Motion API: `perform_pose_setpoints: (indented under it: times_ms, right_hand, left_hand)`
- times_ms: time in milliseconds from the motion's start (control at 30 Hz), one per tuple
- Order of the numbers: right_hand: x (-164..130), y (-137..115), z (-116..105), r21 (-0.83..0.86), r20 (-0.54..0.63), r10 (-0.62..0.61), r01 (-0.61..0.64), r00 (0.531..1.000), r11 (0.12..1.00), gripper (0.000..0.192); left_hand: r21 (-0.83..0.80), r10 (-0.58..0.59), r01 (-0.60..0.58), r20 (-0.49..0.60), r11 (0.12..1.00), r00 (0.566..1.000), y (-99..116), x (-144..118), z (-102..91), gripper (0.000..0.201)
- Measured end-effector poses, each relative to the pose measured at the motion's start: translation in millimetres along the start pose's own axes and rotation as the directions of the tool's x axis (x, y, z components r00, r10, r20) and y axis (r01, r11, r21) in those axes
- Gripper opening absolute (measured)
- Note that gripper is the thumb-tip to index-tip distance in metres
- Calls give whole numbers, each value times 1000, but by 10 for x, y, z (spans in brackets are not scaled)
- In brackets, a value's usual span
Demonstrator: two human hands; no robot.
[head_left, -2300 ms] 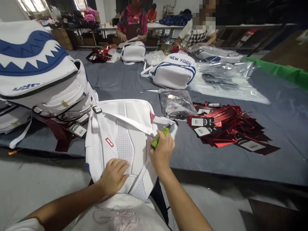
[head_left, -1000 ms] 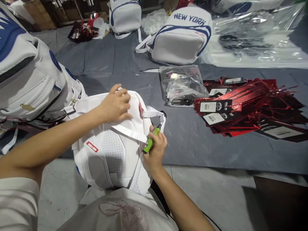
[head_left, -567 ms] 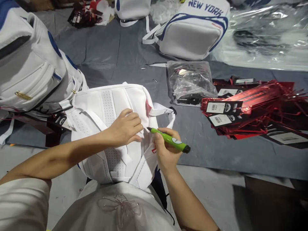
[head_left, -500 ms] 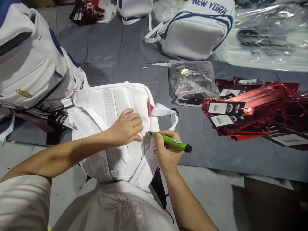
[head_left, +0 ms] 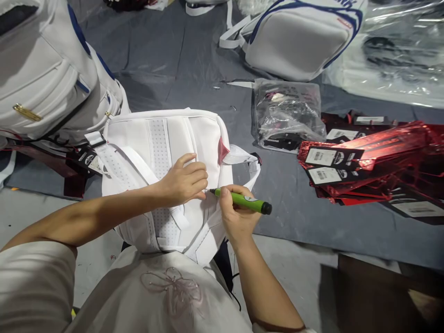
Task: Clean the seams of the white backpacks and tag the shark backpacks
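Left hand [head_left: 183,181] lies on white bag [head_left: 204,136], can't tell if it grips; right hand [head_left: 239,219] wrapped tight round green pen [head_left: 255,205], tip beside left hand; bag at edge of table [head_left: 294,222]

Left arm [head_left: 104,215] in from lower left, elbow bent near the frame edge, forearm slanting up and right to centre. Left wrist nearly straight. Left hand [head_left: 185,180] at mid-frame, palm down, back of hand to view; fingers loosely bent, lightly spread, tips toward the right, thumb lowest. Right arm [head_left: 265,284] in from bottom, right of centre, forearm running steeply up and left. Right wrist roughly in line with forearm. Right hand [head_left: 239,212] just right of centre, closed in a writing grip, thumb and index uppermost, other fingers curled, partly hidden. Hands near each other, apart.
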State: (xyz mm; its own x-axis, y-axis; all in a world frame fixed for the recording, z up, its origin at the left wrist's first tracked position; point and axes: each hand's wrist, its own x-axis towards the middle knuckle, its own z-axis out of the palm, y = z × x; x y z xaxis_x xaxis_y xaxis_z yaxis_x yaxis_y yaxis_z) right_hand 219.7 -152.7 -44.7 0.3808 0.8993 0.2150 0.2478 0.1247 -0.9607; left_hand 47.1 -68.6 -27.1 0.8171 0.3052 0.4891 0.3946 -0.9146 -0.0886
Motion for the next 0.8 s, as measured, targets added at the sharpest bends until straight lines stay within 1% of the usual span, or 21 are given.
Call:
perform_pose_setpoints:
  times_ms: [67,200,300,433,600,667,733,800]
  right_hand:
    - [5,7,3,3,-24,-22,23,999,1000,18]
    - [5,4,14,-5,-2,-83,83,997,997,14]
    - [-3,12,21,-25,-27,-70,70,997,997,18]
    - [-21,45,24,-65,-21,-65,64,998,996,21]
    - [-27,79,24,-65,2,-60,60,998,996,19]
    - [-26,88,25,-49,-9,-67,66,998,997,17]
    - [-26,91,27,-36,-16,-78,78,997,996,13]
    - [-30,88,29,-20,3,-83,83,997,996,11]
  left_hand:
    - [3,1,-1,-6,1000,1000,0,-7,12,32]
    - [4,10,-10,-36,1000,999,-4,-6,13,30]
    - [-8,2,-2,-4,1000,1000,-9,-8,11,31]
    - [-13,-10,10,44,1000,999,-15,-17,26,30]
    - [8,-7,6,15,1000,1000,-15,-15,56,31]
    - [15,-8,8,6,1000,1000,-14,-15,66,30]
    - [22,-16,15,19,1000,1000,-14,-15,72,29]
    - [28,-21,20,35,999,999,-13,-14,71,28]
